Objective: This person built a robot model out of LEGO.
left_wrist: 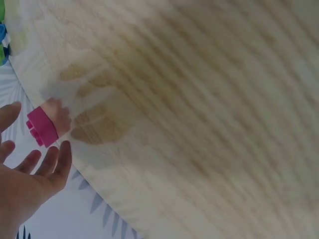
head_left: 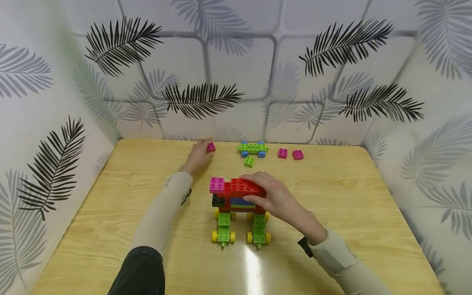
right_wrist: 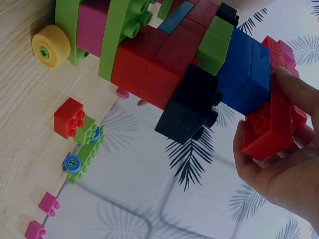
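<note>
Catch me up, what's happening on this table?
A person is working with toy bricks on a wooden table. The right hand grips the long red brick on top of a multicoloured block build that stands on two green wheeled bases with yellow wheels. The left hand reaches to the far edge, fingers at a loose pink brick; whether it grips it is unclear. A green blue-wheeled chassis and two more pink bricks lie apart.

Play corner — leaf-papered walls point(head_left: 236, 61).
</note>
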Tool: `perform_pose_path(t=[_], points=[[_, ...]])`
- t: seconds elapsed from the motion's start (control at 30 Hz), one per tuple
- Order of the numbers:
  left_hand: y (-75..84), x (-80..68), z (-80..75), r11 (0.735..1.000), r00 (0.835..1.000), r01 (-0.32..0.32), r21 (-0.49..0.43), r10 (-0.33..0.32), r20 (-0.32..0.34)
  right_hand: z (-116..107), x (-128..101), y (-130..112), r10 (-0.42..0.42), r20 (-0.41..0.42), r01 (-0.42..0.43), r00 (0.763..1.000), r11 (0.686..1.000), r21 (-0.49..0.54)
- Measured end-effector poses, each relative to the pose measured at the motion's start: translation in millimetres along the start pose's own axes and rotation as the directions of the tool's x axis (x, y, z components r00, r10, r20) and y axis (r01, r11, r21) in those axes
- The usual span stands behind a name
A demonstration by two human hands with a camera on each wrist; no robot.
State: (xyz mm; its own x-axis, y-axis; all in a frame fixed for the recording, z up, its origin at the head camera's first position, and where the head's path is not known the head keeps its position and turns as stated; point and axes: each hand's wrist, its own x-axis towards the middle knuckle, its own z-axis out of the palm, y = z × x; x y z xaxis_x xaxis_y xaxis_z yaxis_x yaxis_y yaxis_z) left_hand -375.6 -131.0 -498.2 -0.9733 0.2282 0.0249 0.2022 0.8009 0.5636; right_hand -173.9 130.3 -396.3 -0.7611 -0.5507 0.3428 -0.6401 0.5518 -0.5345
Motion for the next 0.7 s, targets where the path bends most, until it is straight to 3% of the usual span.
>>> perform_pose_path(t=[0.2,0.37,0.7], points=[[16.3,2.9,5.3,0.997,0.999,-0.009,0.08,0.005,0.053,-3,-3,1,0.0,-0.005,0.0,1.0,1.0,-0.009],[11.2,-1.6,9.6,0.994,0.998,-0.009,0.112,0.002,0.058,-1,-2,0,-0.005,0.004,0.005,1.0,1.0,0.004],[0.1,-13.5,12.3,0.988,0.999,-0.048,0.148,0.048,0.001,-2,-4,0,-0.004,-0.015,0.004,1.0,1.0,0.014]])
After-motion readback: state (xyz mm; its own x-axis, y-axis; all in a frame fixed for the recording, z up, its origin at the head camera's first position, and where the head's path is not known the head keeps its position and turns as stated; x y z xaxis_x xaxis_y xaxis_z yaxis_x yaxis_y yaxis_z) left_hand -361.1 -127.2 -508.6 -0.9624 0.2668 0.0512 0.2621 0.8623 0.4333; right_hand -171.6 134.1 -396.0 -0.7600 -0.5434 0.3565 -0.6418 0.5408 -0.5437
